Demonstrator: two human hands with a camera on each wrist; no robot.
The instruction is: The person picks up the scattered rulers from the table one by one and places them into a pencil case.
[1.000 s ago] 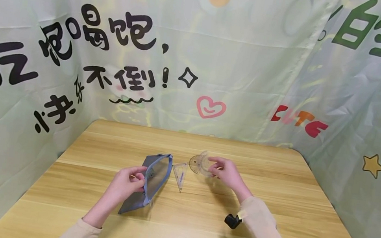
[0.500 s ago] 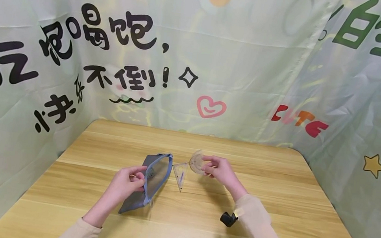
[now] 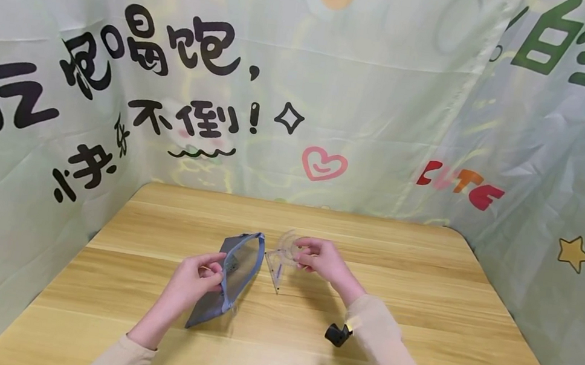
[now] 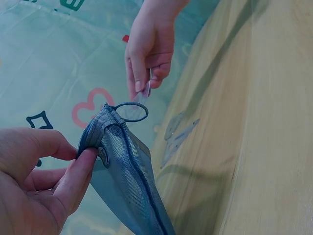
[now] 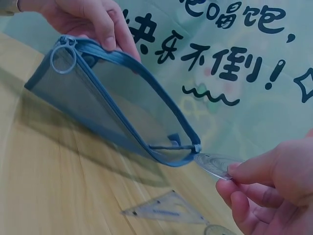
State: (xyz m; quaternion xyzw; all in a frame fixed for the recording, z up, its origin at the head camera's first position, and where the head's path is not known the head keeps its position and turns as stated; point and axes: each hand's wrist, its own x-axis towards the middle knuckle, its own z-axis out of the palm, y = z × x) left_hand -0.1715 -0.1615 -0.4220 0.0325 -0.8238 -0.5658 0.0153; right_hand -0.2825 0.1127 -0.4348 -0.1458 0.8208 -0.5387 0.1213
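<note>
A grey mesh zip pouch (image 3: 208,308) with blue edging stands with its mouth gaping, facing right. My left hand (image 3: 197,278) pinches the pouch's rim between thumb and finger, also plain in the left wrist view. My right hand (image 3: 322,261) pinches a clear protractor (image 3: 287,244) by its edge. In the right wrist view, the protractor (image 5: 215,164) points at the pouch's far corner, its tip right by the zip end. A clear set square (image 3: 276,270) lies on the table below it, partly overlapped by the protractor in the head view.
The wooden table (image 3: 397,268) carries the set square between pouch and right hand. A zip ring (image 5: 63,59) hangs from the pouch's near end. Printed cloth (image 3: 378,108) walls the table at the back and both sides.
My right hand has moved left with the protractor, from right of the set square to over its upper part. My left hand keeps its grip, and the pouch has shifted only slightly.
</note>
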